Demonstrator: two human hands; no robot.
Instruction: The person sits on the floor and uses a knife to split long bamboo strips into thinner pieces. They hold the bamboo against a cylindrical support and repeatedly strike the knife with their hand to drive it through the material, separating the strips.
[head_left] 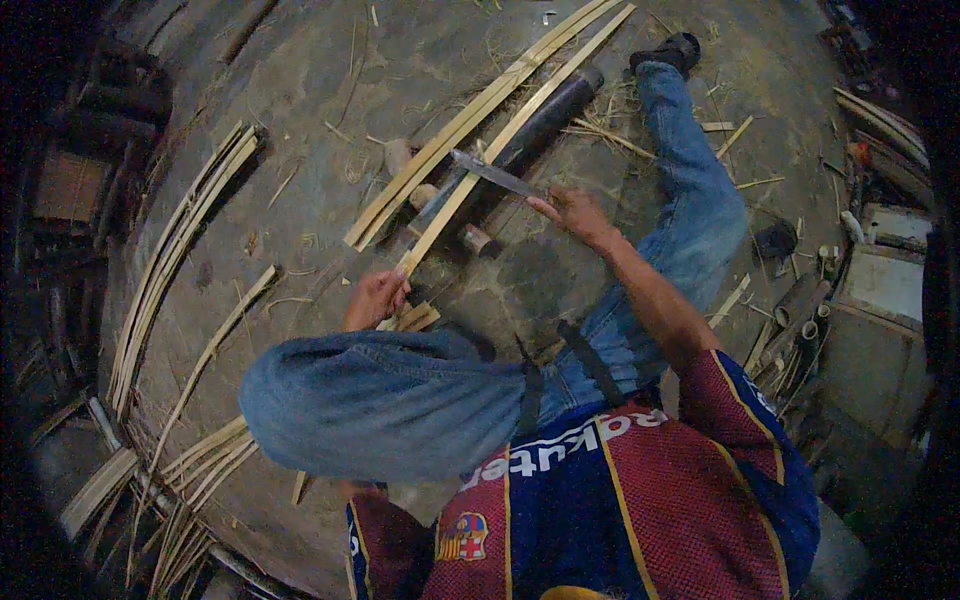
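The left hand (375,297) grips a pale bamboo strip (500,140) running toward one o'clock. The right hand (575,212) holds a long grey blade (495,174) across it, above a dark tube (540,125).

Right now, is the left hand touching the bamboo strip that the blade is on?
Touching. The head view shows the left hand closed around the near end of the bamboo strip, with no gap, while the right hand holds the knife farther along it.

Pale yellow split bamboo strips (480,120) lie on a grey-brown dusty floor (300,90); faded blue denim jeans (380,400), a maroon-and-navy striped jersey (640,500) with yellow piping, a dull grey steel blade (492,172)
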